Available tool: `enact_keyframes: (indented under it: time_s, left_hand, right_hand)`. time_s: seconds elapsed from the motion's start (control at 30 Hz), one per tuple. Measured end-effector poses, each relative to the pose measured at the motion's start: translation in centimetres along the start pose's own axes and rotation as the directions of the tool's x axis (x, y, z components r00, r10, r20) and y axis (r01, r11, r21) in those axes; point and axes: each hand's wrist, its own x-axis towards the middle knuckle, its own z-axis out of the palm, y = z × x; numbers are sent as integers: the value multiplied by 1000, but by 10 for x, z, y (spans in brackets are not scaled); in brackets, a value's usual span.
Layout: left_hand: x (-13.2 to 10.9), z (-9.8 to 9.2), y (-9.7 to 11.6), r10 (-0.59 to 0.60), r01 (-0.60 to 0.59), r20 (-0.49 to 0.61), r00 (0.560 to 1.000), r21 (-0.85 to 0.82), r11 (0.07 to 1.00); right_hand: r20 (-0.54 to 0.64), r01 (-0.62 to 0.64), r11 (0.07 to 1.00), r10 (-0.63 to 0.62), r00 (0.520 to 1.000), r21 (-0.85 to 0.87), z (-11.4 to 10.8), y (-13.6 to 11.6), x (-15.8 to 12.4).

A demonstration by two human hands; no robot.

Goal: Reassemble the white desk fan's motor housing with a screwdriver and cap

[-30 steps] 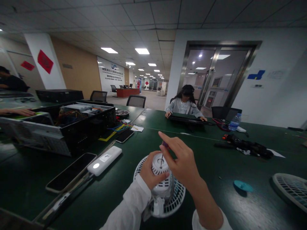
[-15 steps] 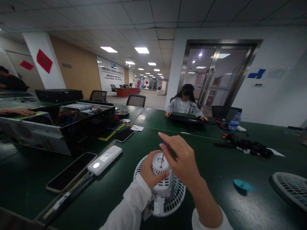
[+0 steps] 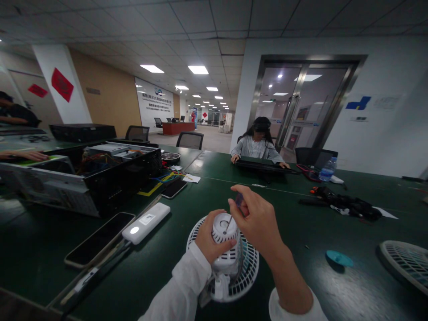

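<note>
My left hand [image 3: 210, 237] grips a white fan motor housing [image 3: 222, 228] from the near side. The housing stands on the back of a round white fan grille [image 3: 248, 271]. My right hand [image 3: 256, 219] pinches a small screwdriver [image 3: 238, 200] with a purple handle, mostly hidden by my fingers. Its thin metal shaft [image 3: 229, 224] reaches down into the slotted top of the housing. The lower part of the fan is partly hidden behind my left sleeve [image 3: 182, 287].
The dark green table holds a white power bank [image 3: 146, 223], two phones, a blue disc [image 3: 338, 258], a second fan grille [image 3: 406, 263] and black cables. An open computer case [image 3: 90, 178] sits at left, where a co-worker's hand [image 3: 23, 155] rests. Another person [image 3: 257, 148] sits opposite.
My right hand has shifted slightly right and turned. The screwdriver now leans with its handle to the right instead of standing nearly upright. My left hand and the housing stay in place.
</note>
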Motion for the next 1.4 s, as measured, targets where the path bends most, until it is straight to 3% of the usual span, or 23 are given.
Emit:
enact_keyframes:
  time_s: [0.27, 0.63, 0.77, 0.83, 0.9, 1.13, 1.27, 1.4]
  left_hand:
    - [-1, 0, -3, 2, -2, -5, 1000, 14, 1000]
    - [-2, 1, -2, -15, 15, -3, 1000, -19, 1000]
    - [-1, 0, -3, -12, 12, 1, 1000, -13, 1000]
    - [-1, -1, -3, -12, 12, 11, 1000, -9, 1000]
    - [-1, -1, -3, -11, 11, 20, 1000, -6, 1000]
    - [-1, -1, -5, -1, 1, 12, 1000, -6, 1000]
    - [-1, 0, -6, 5, -5, 11, 1000, 4, 1000]
    - [-1, 0, -5, -10, 10, 8, 1000, 2, 1000]
  right_hand:
    - [-13, -83, 996, 83, 996, -33, 2, 2, -2]
    - [-44, -95, 992, 91, 995, -81, 0, 6, -3]
    - [-77, -262, 964, 258, 963, -42, 2, 22, -1]
    - [-10, -432, 898, 433, 901, -82, 7, 41, -1]
    - [140, -575, 792, 605, 784, -206, 14, 65, -4]
    - [406, -672, 619, 781, 474, -407, 50, 140, -49]
    - [474, -694, 573, 802, 364, -437, 63, 162, -67]
    - [422, -725, 485, 859, 290, -490, 47, 190, -76]
